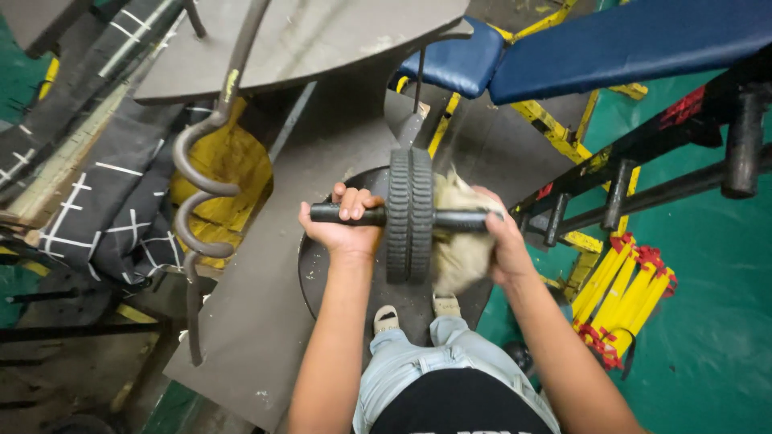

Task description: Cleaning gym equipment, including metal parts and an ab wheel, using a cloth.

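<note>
Black ribbed double-wheel roller (409, 215), upright

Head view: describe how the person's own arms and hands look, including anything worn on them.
Both forearms are bare, with no sleeves in view. The left hand and right hand wear no gloves; no rings, watch or bands can be seen on the fingers or wrists.

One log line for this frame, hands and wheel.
left hand: grips black ab-roller wheel handle | right hand: presses beige cloth against wheel
</note>
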